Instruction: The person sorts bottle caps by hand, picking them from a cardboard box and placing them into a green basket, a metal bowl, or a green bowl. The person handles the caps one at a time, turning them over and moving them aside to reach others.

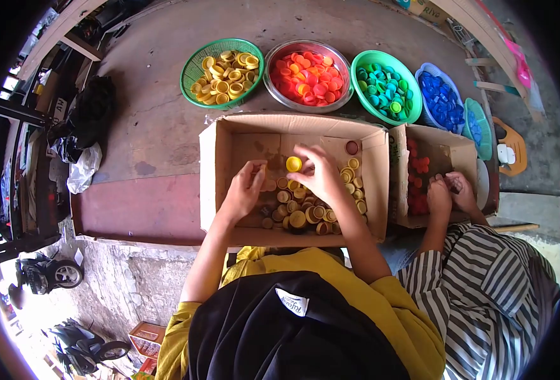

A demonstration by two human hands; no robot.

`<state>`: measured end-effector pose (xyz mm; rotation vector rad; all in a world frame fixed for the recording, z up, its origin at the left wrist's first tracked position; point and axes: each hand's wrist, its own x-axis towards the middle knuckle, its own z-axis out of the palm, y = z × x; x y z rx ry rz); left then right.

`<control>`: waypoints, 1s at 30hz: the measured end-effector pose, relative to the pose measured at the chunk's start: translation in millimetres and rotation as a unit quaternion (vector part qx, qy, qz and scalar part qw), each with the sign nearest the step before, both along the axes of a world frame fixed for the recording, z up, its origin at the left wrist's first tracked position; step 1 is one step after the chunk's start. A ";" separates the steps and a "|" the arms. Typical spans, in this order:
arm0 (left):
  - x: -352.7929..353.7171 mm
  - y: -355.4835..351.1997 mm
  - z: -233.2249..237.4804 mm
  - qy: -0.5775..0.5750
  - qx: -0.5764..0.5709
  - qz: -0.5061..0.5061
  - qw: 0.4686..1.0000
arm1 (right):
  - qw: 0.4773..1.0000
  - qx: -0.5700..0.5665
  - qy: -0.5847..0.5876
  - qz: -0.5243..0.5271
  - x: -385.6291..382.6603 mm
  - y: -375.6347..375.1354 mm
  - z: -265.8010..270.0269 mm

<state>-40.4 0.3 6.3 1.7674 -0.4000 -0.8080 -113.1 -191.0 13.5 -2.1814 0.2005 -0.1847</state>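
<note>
Over a cardboard box (213, 183) both of my hands are raised. My right hand (323, 176) pinches a yellow bottle cap (294, 164), its hollow side facing up. My left hand (247, 188) is closed at the fingertips on a thin yellow edge, which looks like another yellow bottle cap (264, 168) seen from the side. Below them, many yellow caps (297, 219) lie loose on the right and near side of the box floor. A dark red cap (352, 147) rests by the far right corner.
Behind the box stand a green basket (185, 88) of yellow caps, a metal-rimmed basin (271, 88) of red-orange caps, a green basket (359, 98) of green caps and baskets of blue pieces. At right, a co-worker's hands (451, 191) are over a smaller box (467, 152) with red pieces.
</note>
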 end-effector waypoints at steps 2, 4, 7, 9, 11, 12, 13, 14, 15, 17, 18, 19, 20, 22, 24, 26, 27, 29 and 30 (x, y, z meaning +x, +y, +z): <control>-11.7 6.3 -18.8 -0.257 0.070 -0.078 0.961 | 0.989 -0.141 -0.022 -0.028 -6.9 1.7 4.7; -25.0 12.3 -32.8 -0.475 0.163 -0.206 0.840 | 0.972 -0.140 0.174 0.069 -12.1 1.1 13.2; -26.8 -3.4 -15.3 -0.304 0.204 -0.223 0.903 | 0.916 -0.204 0.283 0.200 -29.6 15.9 18.4; -25.6 -11.9 -14.2 -0.167 0.165 -0.173 0.956 | 0.887 -0.310 0.260 0.223 -39.1 32.5 14.5; -24.6 -10.2 -23.3 -0.148 0.125 -0.161 0.968 | 0.895 -0.282 0.270 0.214 -44.4 35.4 -5.7; -24.1 -10.0 -23.6 -0.138 0.105 -0.155 0.973 | 0.900 -0.252 0.277 0.220 -44.0 32.4 -10.5; -23.1 -10.0 -23.0 -0.121 0.089 -0.156 0.976 | 0.933 -0.182 0.222 0.216 -45.8 24.0 -12.3; -22.6 -9.2 -21.8 -0.104 0.074 -0.157 0.979 | 0.958 -0.109 0.164 0.209 -48.2 13.4 -13.2; -22.0 -8.9 -21.2 -0.087 0.059 -0.158 0.982 | 0.973 -0.036 0.104 0.200 -46.7 5.7 -11.2; -25.2 -17.2 -24.5 0.186 -0.032 -0.042 0.981 | 0.969 0.079 0.159 0.172 -32.7 -1.1 23.8; -25.9 -23.6 -19.3 0.316 -0.077 0.018 0.945 | 0.971 0.109 0.143 0.155 -28.8 -1.9 29.4; -23.3 -28.4 -13.0 0.426 -0.179 -0.008 0.887 | 0.979 0.080 0.109 0.151 -24.8 -0.9 35.7; -23.7 -33.9 -4.7 0.477 -0.241 0.033 0.844 | 0.976 0.128 0.088 0.153 -23.5 1.0 38.4; -21.0 -41.3 1.4 0.585 -0.329 0.088 0.736 | 0.962 0.218 0.042 0.158 -19.6 4.4 43.1; -15.1 -40.6 -1.9 0.514 -0.413 0.016 0.751 | 0.846 0.517 0.063 0.114 -21.1 13.2 43.6; -20.2 -45.9 9.2 0.458 -0.449 0.109 0.760 | 0.839 0.513 0.109 0.145 -17.6 5.4 39.0; -22.7 -49.6 20.4 0.440 -0.444 0.153 0.765 | 0.868 0.472 0.104 0.116 -17.5 9.5 37.4; -27.0 -53.6 24.2 0.428 -0.409 0.225 0.774 | 0.955 0.281 0.016 0.089 -17.6 25.5 35.5; -29.7 -54.1 16.1 0.433 -0.393 0.254 0.770 | 0.989 0.110 -0.041 0.085 -14.2 32.3 49.3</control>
